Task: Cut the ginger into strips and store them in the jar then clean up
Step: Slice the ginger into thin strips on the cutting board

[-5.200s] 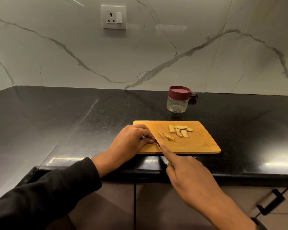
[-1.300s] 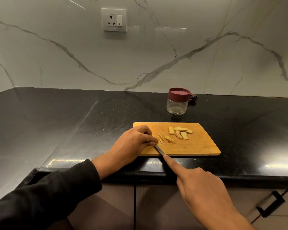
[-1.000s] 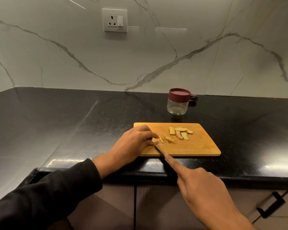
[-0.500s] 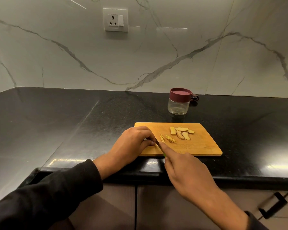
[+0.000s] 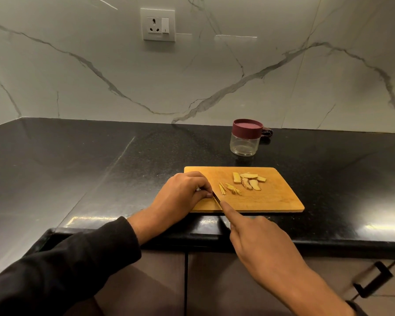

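Note:
A wooden cutting board (image 5: pixel 274 199) lies at the counter's front edge. On it are several ginger slices (image 5: pixel 249 181) and a small heap of thin ginger strips (image 5: pixel 230 189). My left hand (image 5: pixel 183 192) rests on the board's left end, its fingertips pinched on a ginger piece that they hide. My right hand (image 5: pixel 258 238) grips a knife (image 5: pixel 216 198), index finger stretched along the blade's spine, blade tip against the left fingertips. A clear jar (image 5: pixel 245 140) with a maroon lid stands shut behind the board.
The black counter (image 5: pixel 100 169) runs left and right of the board. A small dark object (image 5: pixel 266 132) lies behind the jar. The marble wall carries a socket (image 5: pixel 157 25). Cabinet doors with a black handle (image 5: pixel 372 281) sit below the counter edge.
My right hand drew back toward me and came forward again in short cutting strokes. The strip heap beside the blade grew slightly. My left hand stayed on the board.

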The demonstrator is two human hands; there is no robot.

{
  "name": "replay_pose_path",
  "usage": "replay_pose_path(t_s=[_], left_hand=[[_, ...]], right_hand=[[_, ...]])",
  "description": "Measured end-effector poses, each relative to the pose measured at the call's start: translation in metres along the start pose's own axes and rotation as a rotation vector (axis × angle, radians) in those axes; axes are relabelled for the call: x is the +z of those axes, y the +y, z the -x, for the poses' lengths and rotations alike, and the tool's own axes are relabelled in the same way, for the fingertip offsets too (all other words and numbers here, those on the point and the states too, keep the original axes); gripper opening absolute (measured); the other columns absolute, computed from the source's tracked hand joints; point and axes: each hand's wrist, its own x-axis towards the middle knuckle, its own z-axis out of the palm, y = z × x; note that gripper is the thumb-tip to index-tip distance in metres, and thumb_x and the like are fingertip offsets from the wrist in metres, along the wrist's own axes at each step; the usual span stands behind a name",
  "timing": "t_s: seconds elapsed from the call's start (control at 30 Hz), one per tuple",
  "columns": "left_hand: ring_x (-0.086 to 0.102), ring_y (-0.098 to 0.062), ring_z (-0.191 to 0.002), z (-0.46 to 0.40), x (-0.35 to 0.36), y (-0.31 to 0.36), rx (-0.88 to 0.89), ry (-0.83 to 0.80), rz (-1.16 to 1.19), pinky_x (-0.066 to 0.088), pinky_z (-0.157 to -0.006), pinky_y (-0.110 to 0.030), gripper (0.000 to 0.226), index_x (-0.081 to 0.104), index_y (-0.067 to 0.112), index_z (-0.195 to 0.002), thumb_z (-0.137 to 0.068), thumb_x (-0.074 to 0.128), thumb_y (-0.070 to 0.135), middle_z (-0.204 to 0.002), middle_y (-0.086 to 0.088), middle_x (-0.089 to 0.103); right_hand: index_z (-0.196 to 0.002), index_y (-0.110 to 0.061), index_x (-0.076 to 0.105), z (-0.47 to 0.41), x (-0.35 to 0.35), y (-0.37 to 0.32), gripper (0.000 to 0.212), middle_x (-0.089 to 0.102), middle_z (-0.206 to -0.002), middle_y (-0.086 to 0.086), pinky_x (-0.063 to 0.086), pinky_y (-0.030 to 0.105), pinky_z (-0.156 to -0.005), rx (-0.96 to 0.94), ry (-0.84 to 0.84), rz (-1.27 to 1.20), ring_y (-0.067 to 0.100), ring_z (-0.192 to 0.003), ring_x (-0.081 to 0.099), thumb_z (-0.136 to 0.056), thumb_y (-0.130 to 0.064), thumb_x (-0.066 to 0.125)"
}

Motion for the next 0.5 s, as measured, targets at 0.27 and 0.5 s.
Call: replay_pose_path(t_s=[0.27,0.5], left_hand=[[0.061,-0.003,-0.085,-0.001,-0.001,0.001,-0.011,-0.019,0.002,0.052,-0.077,-0.024,0.002,0.075,0.024,-0.091,-0.089,0.074,0.024,-0.096,0.015,0.069],[0.063,-0.003,-0.089,0.0,-0.001,0.002,0.016,-0.021,-0.011,0.054,-0.08,-0.028,0.006,0.076,0.022,-0.096,-0.091,0.072,0.022,-0.102,0.013,0.069]], right_hand=[[-0.15,-0.057,-0.014,0.021,-0.008,0.006,0.063,0.043,-0.078,-0.004,0.035,0.036,-0.064,0.031,-0.039,0.077,0.017,-0.068,0.041,-0.108,-0.034,0.028],[-0.145,-0.062,-0.018,0.018,-0.001,0.009,0.068,0.06,-0.1,0.001,0.038,0.036,-0.068,0.05,-0.088,0.162,0.023,-0.084,0.056,-0.108,-0.027,0.027]])
